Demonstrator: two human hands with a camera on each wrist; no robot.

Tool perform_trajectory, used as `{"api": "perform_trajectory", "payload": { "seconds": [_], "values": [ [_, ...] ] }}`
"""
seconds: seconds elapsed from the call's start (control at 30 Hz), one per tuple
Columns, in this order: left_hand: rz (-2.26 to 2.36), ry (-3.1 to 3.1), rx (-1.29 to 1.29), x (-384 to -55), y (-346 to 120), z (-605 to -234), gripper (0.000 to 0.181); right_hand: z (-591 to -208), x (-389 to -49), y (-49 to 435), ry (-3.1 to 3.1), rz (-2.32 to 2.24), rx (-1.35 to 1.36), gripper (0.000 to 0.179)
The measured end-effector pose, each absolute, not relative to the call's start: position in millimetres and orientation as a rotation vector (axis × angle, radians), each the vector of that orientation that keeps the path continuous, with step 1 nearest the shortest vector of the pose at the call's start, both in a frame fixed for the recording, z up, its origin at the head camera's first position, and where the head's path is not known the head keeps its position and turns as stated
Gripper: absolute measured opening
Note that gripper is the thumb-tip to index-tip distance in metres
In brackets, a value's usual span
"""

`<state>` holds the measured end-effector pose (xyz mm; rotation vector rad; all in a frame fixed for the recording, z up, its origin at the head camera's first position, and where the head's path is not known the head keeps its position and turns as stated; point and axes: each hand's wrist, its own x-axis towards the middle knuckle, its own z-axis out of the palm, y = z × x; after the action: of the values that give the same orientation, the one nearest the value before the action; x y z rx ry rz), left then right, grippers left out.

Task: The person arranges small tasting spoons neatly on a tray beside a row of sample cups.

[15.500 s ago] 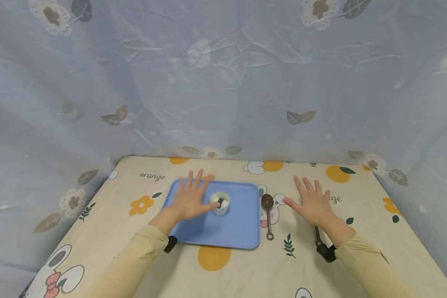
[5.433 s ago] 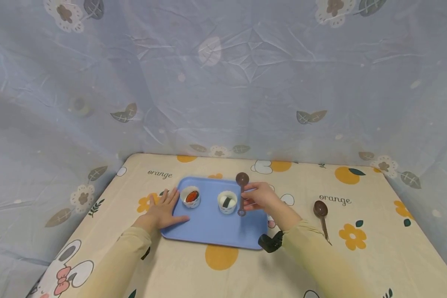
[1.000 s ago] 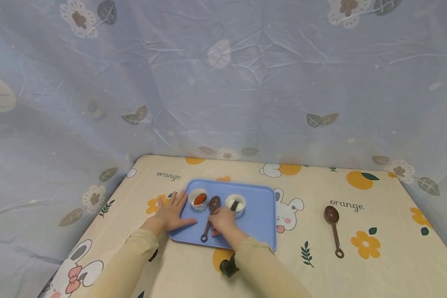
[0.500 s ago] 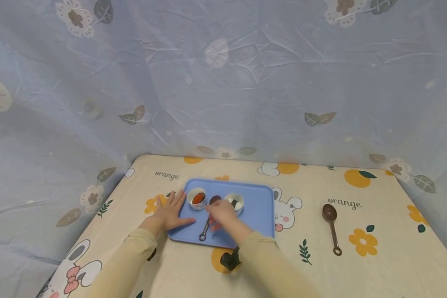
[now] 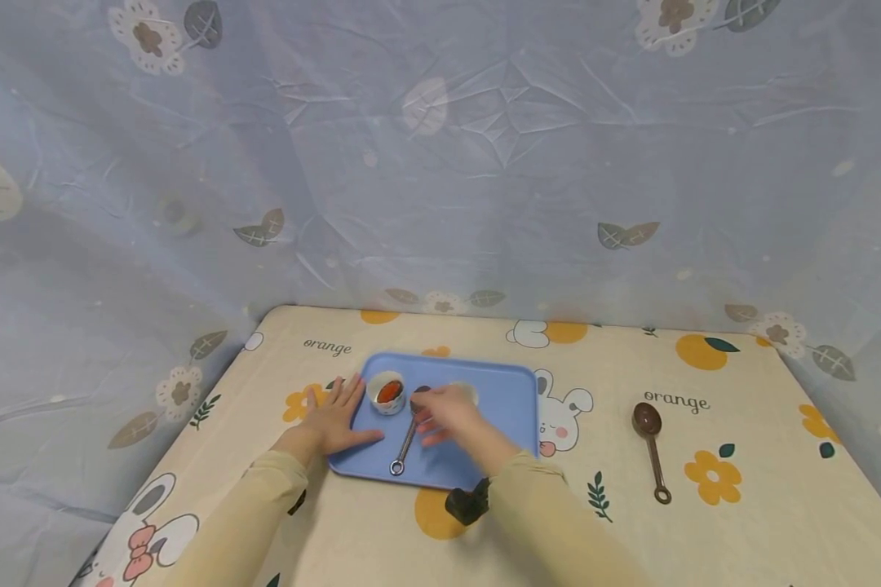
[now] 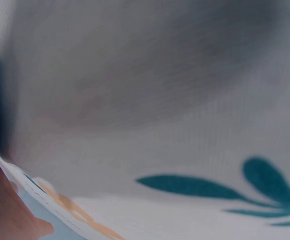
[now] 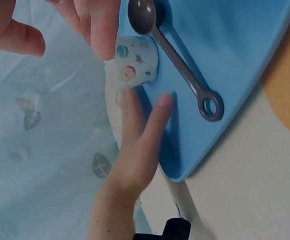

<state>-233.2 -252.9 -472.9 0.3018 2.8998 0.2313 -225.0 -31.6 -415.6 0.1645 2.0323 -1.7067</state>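
My left hand (image 5: 330, 425) rests with spread fingers on the left edge of a blue tray (image 5: 506, 424). On the tray, a white patterned cup (image 5: 389, 408) holds a red, dark-rimmed piece (image 5: 390, 392). Beside that cup lies a brown spoon (image 5: 406, 447), its ring end toward the front edge. Above the spoon's bowl hovers my right hand (image 5: 448, 414), fingers loosely bent. The right wrist view shows the spoon (image 7: 180, 62) flat on the tray, apart from the fingertips (image 7: 103, 50). My right hand mostly hides a second white cup (image 5: 470, 390).
Another brown spoon (image 5: 653, 456) lies on the patterned tablecloth (image 5: 573, 497), well right of the tray. Grey-blue fabric (image 5: 440, 163) hangs behind and at both sides of the table. A black wrist camera (image 5: 467, 502) sits below my right wrist, near the tray's front edge.
Over five seconds my right hand carries the spoon from the tray's right part to between the cups. In the last second it lets go and lifts slightly right. The left hand stays put.
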Motion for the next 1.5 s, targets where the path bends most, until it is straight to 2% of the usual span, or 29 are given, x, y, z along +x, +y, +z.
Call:
{"api": "perform_trajectory", "payload": {
  "seconds": [0.17, 0.97, 1.5],
  "values": [
    [0.239, 2.900, 0.300, -233, -254, -473, 0.107, -417, -229, -21, 2.029, -1.720, 0.144, 0.044],
    [0.173, 2.889, 0.297, -234, -255, -474, 0.103, -403, -237, 37, 2.018, -1.749, 0.172, 0.041],
    [0.181, 2.904, 0.292, -237, -255, -479, 0.105, -410, -243, 70, 2.060, -1.748, 0.210, 0.041]
  ]
}}
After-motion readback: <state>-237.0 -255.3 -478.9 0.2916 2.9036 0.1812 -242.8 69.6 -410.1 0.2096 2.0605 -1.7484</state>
